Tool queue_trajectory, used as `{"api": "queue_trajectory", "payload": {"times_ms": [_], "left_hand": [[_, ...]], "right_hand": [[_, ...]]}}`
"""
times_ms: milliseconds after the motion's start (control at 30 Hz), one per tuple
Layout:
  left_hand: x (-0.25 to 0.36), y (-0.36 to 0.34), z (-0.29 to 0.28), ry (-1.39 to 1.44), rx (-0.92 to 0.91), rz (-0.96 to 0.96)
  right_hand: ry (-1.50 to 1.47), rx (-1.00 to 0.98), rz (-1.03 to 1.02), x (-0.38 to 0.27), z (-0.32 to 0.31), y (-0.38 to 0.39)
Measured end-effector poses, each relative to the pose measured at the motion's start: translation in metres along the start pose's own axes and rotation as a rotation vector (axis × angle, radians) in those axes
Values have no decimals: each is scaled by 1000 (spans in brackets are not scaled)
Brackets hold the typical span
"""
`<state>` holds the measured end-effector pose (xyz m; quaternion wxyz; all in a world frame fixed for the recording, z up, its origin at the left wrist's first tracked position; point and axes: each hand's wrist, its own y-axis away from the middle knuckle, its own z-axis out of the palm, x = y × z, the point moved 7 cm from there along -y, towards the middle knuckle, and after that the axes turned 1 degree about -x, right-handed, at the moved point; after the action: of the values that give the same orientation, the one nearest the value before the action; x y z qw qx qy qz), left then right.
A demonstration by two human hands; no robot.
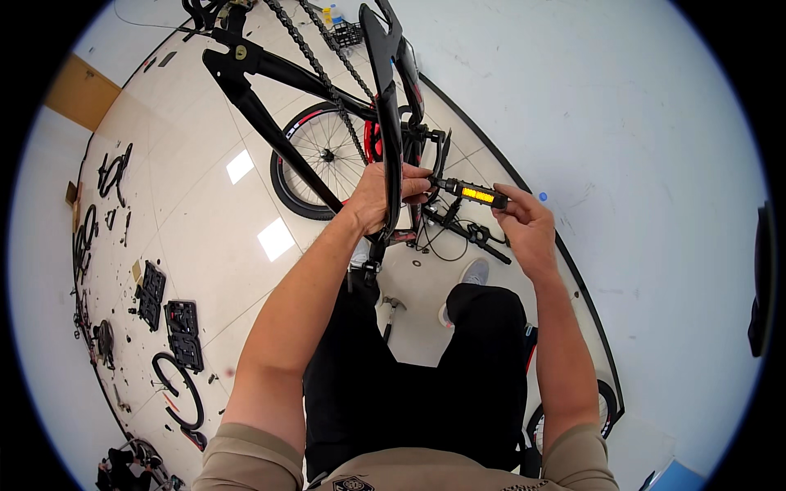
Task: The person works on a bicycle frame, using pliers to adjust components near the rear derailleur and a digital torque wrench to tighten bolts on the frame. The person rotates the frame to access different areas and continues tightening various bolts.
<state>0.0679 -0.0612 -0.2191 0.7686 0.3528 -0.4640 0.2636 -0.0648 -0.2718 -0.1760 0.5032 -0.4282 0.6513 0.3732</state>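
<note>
A black bicycle frame (270, 69) stands raised in front of me, its chain (319, 69) hanging along it. My left hand (385, 192) is closed around a black crank arm (388, 106) of the frame. My right hand (524, 225) pinches the outer end of a black pedal (476, 194) with a yellow reflector. The pedal lies level between both hands, its inner end at the crank by my left fingers.
A bicycle wheel (315, 159) with a red-trimmed rim lies on the tiled floor beyond the frame. A handlebar with cables (467, 233) rests by the white wall. Black tool trays (182, 331), a tyre (176, 393) and small parts are scattered on the floor at left.
</note>
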Motion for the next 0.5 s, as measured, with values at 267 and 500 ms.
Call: {"api": "queue_trajectory", "payload": {"times_ms": [267,500], "left_hand": [[-2,1,-1,1,-1,3],[0,0,3,-3,-10,6]], "right_hand": [[-332,101,10,-13,5,2],[-351,-27,234,-4,5,-6]]}}
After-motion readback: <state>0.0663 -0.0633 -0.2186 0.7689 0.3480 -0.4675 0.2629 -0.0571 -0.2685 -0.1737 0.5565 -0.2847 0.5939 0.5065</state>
